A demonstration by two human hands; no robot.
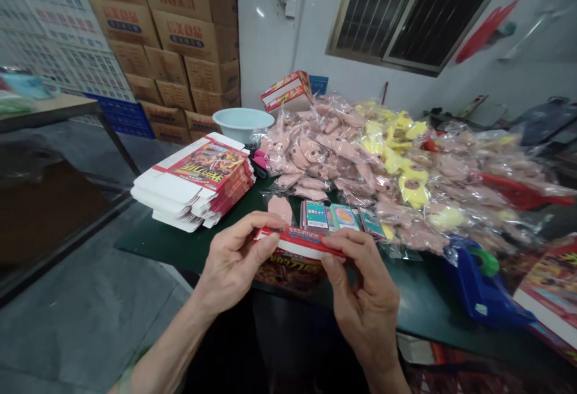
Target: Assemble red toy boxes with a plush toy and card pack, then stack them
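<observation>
A red printed box (291, 269) is held up at the near edge of the dark green table, its white-and-red edge facing up. My left hand (238, 259) pinches the left end of that edge between thumb and fingers. At the right end, my right hand (363, 289) grips the box the same way. Just beyond the box lie small stacks of colourful cards (317, 215) and one pink figure in a clear bag (279, 208). The lower part of the box is in shadow.
Flat red-and-white cartons (207, 169) are stacked at the left of the table (157, 241). A large heap of bagged pink and yellow figures (333, 148) covers the back. A blue tape dispenser (473, 286) stands at right, a pale blue basin (243, 122) behind.
</observation>
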